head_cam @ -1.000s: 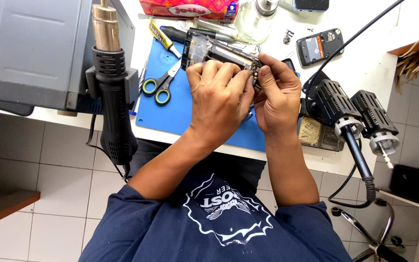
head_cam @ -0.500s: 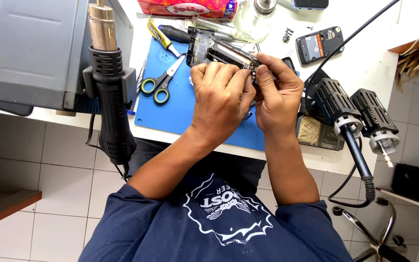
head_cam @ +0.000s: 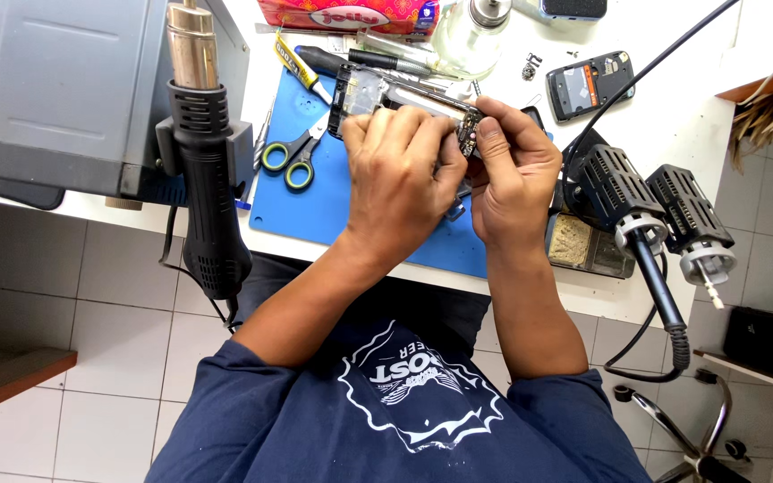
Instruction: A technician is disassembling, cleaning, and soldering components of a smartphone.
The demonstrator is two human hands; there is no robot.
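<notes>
- Left hand (head_cam: 400, 174): fingers closed over the near end of an opened phone frame (head_cam: 378, 94), gripping it from above; the knuckles hide the exact contact.
- Right hand (head_cam: 516, 179): thumb and forefinger pinched narrow on the right-hand end of the frame, at a small dark part there; whether a separate piece is held cannot be told.
- Key relation: the frame lies directly under and just beyond both sets of fingers, its long axis running left to right, roughly along the far edge of the blue mat (head_cam: 315, 197). Both hands touch it; the left covers more of its length, the right works its end.
- The frame is held a little above the mat, near the mat's far right corner.
- On the mat, left of the hands: scissors (head_cam: 293, 161) with green-yellow handles, apart from the frame.
- Far edge of the bench (head_cam: 673, 116): screwdrivers and a clear bottle (head_cam: 469, 40), beside a red packet.
- Right of the hands: a small dark device (head_cam: 588, 85), and two black iron holders (head_cam: 646, 201) near the bench's right edge.
- Left edge of the bench: a grey station (head_cam: 64, 89) with a hot-air handle (head_cam: 203, 179) hanging in its cradle.
</notes>
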